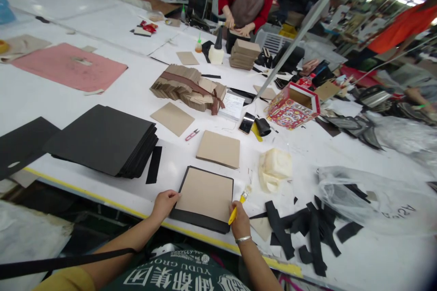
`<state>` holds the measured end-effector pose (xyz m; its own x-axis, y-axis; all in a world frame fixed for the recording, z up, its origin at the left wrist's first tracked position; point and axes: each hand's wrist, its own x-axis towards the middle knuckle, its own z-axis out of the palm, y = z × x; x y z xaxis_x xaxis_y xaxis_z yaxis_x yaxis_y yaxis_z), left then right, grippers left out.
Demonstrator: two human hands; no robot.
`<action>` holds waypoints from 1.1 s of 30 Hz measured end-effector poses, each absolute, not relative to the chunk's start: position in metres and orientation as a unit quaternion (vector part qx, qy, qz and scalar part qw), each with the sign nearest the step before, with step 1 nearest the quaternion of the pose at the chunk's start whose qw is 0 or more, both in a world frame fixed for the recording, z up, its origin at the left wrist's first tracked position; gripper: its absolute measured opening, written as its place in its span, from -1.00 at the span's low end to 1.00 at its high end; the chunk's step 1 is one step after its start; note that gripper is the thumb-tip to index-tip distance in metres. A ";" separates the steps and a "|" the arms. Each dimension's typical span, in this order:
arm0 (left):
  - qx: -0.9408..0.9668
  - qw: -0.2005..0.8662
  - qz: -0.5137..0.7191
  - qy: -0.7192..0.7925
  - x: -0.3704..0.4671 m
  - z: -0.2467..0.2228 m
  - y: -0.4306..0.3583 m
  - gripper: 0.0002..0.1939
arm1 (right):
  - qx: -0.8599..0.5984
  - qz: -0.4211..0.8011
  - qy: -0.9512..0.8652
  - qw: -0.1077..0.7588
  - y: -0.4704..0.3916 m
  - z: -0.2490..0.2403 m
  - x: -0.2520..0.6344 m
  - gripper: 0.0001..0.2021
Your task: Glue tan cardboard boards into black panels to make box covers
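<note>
On the table before me lies a black sheet point(201, 221) with a beige board point(206, 193) on top, leaving a black margin around it. My left hand point(166, 202) pinches the left edge of this pair, thumb and fingers together. Across from it, my right hand point(240, 219) rests at the right edge, its fingers wrapped round a yellow-handled paintbrush point(243, 198), bristles pointing away from me. Just beyond are a small stack of beige boards point(218, 149) and a cream plastic container point(276, 166). A tall pile of black sheets point(102, 138) stands to the left.
Black scraps point(312, 232) and a clear plastic bag point(362, 200) lie on the right. Farther back are thread snips point(192, 135), a phone point(246, 123), a tied bundle of boards point(187, 86) and a red patterned box point(292, 107). A person in red point(249, 0) works across the table.
</note>
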<state>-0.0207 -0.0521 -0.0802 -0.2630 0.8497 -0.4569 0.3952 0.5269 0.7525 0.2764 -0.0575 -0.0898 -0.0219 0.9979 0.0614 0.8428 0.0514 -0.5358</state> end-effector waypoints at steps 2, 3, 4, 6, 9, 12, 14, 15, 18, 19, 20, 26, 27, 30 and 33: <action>0.412 0.447 0.252 0.753 -0.021 -0.080 -0.051 -0.68 | -0.662 0.170 -0.699 0.209 -0.056 -0.089 0.276 -0.75; 0.410 0.448 0.251 0.754 -0.022 -0.080 -0.050 -0.69 | -0.661 0.166 -0.703 0.206 -0.056 -0.089 0.276 -0.75; 0.407 0.449 0.251 0.755 -0.022 -0.080 -0.050 -0.70 | -0.659 0.163 -0.706 0.203 -0.056 -0.090 0.275 -0.75; 0.402 0.450 0.251 0.757 -0.022 -0.080 -0.049 -0.71 | -0.657 0.158 -0.711 0.194 -0.056 -0.091 0.275 -0.75; 0.394 0.453 0.245 0.761 -0.022 -0.082 -0.048 -0.71 | -0.657 0.145 -0.720 0.171 -0.055 -0.094 0.275 -0.76; 0.393 0.455 0.236 0.764 -0.022 -0.084 -0.048 -0.73 | -0.662 0.130 -0.725 0.137 -0.054 -0.095 0.273 -0.77; 0.398 0.456 0.232 0.762 -0.022 -0.085 -0.049 -0.73 | -0.666 0.127 -0.725 0.119 -0.053 -0.094 0.272 -0.77; 0.400 0.456 0.230 0.761 -0.023 -0.085 -0.049 -0.73 | -0.668 0.127 -0.724 0.115 -0.053 -0.094 0.272 -0.78; 0.402 0.451 0.220 0.766 -0.024 -0.086 -0.049 -0.72 | -0.670 0.130 -0.722 0.111 -0.052 -0.093 0.271 -0.80; 0.402 0.451 0.216 0.767 -0.024 -0.086 -0.048 -0.72 | -0.671 0.130 -0.722 0.109 -0.052 -0.093 0.271 -0.80; 0.403 0.452 0.214 0.767 -0.024 -0.086 -0.048 -0.72 | -0.672 0.129 -0.721 0.106 -0.052 -0.094 0.271 -0.81; 0.399 0.461 0.213 0.763 -0.024 -0.085 -0.048 -0.71 | -0.681 0.122 -0.714 0.103 -0.054 -0.098 0.270 -0.80; 0.395 0.464 0.215 0.764 -0.024 -0.085 -0.048 -0.71 | -0.682 0.123 -0.713 0.104 -0.055 -0.098 0.270 -0.80; 0.386 0.471 0.224 0.761 -0.024 -0.085 -0.048 -0.71 | -0.685 0.127 -0.711 0.099 -0.055 -0.096 0.269 -0.78; 0.386 0.472 0.233 0.758 -0.024 -0.086 -0.047 -0.70 | -0.688 0.130 -0.708 0.094 -0.054 -0.094 0.269 -0.77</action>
<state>-0.0237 -0.0474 -0.0860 -0.2564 0.8043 -0.5361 0.3650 0.5942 0.7167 0.2686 -0.0542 -0.0936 -0.0369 0.9983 -0.0461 0.9494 0.0206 -0.3134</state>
